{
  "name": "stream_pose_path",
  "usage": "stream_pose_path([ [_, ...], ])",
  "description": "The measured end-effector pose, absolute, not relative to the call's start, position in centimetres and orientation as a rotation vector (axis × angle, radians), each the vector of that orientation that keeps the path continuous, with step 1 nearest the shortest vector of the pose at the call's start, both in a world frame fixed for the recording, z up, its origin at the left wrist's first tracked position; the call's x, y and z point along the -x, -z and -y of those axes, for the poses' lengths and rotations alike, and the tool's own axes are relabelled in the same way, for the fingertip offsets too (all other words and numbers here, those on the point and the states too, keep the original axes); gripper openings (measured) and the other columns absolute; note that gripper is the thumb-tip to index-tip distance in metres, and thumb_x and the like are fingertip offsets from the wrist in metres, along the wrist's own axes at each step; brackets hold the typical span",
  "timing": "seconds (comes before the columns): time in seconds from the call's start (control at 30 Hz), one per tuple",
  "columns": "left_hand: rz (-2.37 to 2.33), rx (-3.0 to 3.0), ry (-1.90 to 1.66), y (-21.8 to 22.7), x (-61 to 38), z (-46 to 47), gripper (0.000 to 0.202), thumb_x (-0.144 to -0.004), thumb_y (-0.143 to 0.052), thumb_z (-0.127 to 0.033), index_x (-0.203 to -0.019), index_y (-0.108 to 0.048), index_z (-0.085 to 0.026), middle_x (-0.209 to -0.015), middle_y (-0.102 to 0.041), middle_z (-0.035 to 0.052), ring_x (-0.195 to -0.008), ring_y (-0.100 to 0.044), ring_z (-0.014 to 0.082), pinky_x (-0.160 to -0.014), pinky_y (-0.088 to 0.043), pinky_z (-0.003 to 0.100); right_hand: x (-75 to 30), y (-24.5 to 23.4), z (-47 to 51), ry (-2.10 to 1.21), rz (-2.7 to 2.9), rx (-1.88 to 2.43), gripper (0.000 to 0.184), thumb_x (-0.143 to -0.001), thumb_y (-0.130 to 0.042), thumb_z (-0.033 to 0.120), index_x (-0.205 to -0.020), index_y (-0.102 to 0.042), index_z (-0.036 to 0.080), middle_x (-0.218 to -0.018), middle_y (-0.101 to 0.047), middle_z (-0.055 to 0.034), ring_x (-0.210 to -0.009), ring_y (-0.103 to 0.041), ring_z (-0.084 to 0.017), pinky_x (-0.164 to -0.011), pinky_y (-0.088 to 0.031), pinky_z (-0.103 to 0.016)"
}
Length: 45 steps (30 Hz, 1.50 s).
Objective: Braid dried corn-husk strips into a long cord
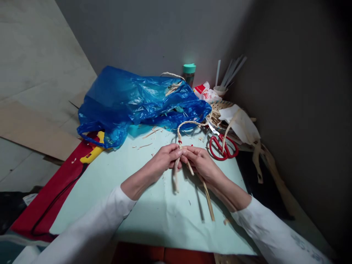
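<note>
My left hand (165, 160) and my right hand (200, 163) meet fingertip to fingertip over a pale green sheet (154, 212). Both pinch a braided straw cord (181, 134) bound with a bit of red thread. The cord arcs away from my fingers toward a woven straw piece (217, 110) at the back right. Loose flat straw strips (207, 200) hang from my hands and trail toward me across the sheet.
A crumpled blue plastic bag (132, 101) lies at the back left, a yellow tool (93, 152) with a black cable beside it. Red scissors (224, 146) rest right of my hands. Behind stand a teal-capped bottle (189, 73), a cup of sticks (221, 88) and white paper (242, 123). Grey walls close the corner.
</note>
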State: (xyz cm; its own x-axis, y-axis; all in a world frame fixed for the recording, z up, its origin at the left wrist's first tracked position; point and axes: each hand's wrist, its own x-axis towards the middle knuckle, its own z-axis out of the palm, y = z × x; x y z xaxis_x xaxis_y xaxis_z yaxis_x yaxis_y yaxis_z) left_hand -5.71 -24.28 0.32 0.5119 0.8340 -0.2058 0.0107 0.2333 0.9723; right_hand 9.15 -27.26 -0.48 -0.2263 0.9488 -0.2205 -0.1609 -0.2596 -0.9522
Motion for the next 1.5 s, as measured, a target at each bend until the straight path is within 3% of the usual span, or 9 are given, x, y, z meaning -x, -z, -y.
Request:
stream_pose_path([
  [0.17,-0.777,-0.941,-0.632,0.1,5.7,23.7,0.015,-0.077,-0.064,-0.02,-0.082,-0.052,-0.013,-0.064,-0.05,-0.0012,-0.041,-0.02,-0.001,-0.039,-0.011,0.015,-9.3,1.1,27.0,-1.549,1.221,1.157,0.026,-0.086,-0.053,0.039,-0.072,-0.048,0.018,-0.057,-0.036,0.0067,-0.045,-0.026,-0.006,-0.044,-0.017,-0.021],
  [0.4,-0.918,-0.851,-0.67,-0.3,5.6,24.2,0.012,-0.075,-0.059,-0.014,-0.085,-0.052,-0.014,-0.055,-0.043,-0.0055,-0.037,-0.02,-0.0009,-0.036,-0.01,0.014,-9.8,0.9,27.2,-1.159,1.69,1.368,0.021,-0.092,-0.039,0.033,-0.09,-0.055,0.019,-0.071,-0.052,-0.0002,-0.064,-0.047,-0.014,-0.058,-0.034,-0.025],
  [0.57,-0.983,-0.898,-0.687,0.1,5.4,24.6,0.009,-0.073,-0.058,-0.016,-0.076,-0.05,-0.015,-0.051,-0.046,-0.0051,-0.035,-0.025,0.0003,-0.035,-0.01,0.016,-9.8,-0.4,28.0,-0.838,1.974,1.608,0.025,-0.096,-0.033,0.032,-0.113,-0.044,0.018,-0.073,-0.058,-0.0017,-0.066,-0.053,-0.017,-0.062,-0.034,-0.026],
  [0.73,-1.101,-1.158,-0.747,0.1,5.3,24.9,0.008,-0.073,-0.057,-0.021,-0.07,-0.05,-0.017,-0.048,-0.049,-0.0057,-0.035,-0.028,0.0026,-0.037,-0.015,0.019,-9.6,-1.7,27.9,-0.548,2.248,1.85,0.017,-0.095,-0.035,0.024,-0.099,-0.051,0.018,-0.071,-0.065,-0.0054,-0.059,-0.055,-0.018,-0.053,-0.023,-0.027],
  [0.87,-1.183,-1.378,-0.815,0.5,5.2,25.1,0.009,-0.074,-0.056,-0.025,-0.07,-0.054,-0.017,-0.049,-0.054,-0.0044,-0.041,-0.039,0.0061,-0.044,-0.026,0.019,-9.5,-1.7,28.1,-0.172,2.343,1.945,0.02,-0.092,-0.04,0.026,-0.086,-0.058,0.02,-0.075,-0.07,-0.0075,-0.062,-0.061,-0.02,-0.052,-0.016,-0.029],
  [1.03,-1.222,-1.475,-0.863,1.8,4.8,25.5,0.008,-0.076,-0.053,-0.023,-0.069,-0.054,-0.018,-0.048,-0.053,-0.0055,-0.045,-0.044,0.0081,-0.048,-0.03,0.02,-8.1,-1.6,29.2,-0.004,2.378,1.995,0.022,-0.091,-0.039,0.024,-0.089,-0.06,0.018,-0.07,-0.07,-0.0106,-0.06,-0.065,-0.023,-0.052,-0.012,-0.032],
  [1.2,-1.149,-1.323,-0.865,1.2,4.9,25.6,0.008,-0.075,-0.054,-0.022,-0.068,-0.053,-0.018,-0.049,-0.05,-0.0066,-0.047,-0.046,0.0082,-0.049,-0.031,0.019,-7.0,-1.5,29.9,-0.033,2.412,1.959,0.02,-0.093,-0.038,0.021,-0.096,-0.057,0.015,-0.079,-0.071,-0.0115,-0.061,-0.066,-0.023,-0.05,-0.013,-0.031],
  [1.43,-1.09,-1.231,-0.838,0.2,5.2,25.5,0.014,-0.077,-0.059,-0.027,-0.069,-0.059,-0.015,-0.051,-0.044,-0.0078,-0.044,-0.031,0.0043,-0.046,-0.024,0.019,-6.4,-0.5,30.7,0.107,2.451,1.861,0.025,-0.086,-0.036,0.003,-0.098,-0.057,0.011,-0.078,-0.068,-0.0128,-0.063,-0.064,-0.02,-0.05,-0.02,-0.031],
  [1.5,-1.095,-1.174,-0.838,0.3,5.4,25.4,0.013,-0.074,-0.062,-0.025,-0.068,-0.058,-0.014,-0.05,-0.044,-0.0076,-0.044,-0.033,0.0042,-0.046,-0.024,0.019,-6.5,-0.5,30.9,0.118,2.47,1.727,0.022,-0.087,-0.039,0.008,-0.098,-0.058,0.01,-0.079,-0.067,-0.0131,-0.066,-0.063,-0.022,-0.053,-0.023,-0.032],
])
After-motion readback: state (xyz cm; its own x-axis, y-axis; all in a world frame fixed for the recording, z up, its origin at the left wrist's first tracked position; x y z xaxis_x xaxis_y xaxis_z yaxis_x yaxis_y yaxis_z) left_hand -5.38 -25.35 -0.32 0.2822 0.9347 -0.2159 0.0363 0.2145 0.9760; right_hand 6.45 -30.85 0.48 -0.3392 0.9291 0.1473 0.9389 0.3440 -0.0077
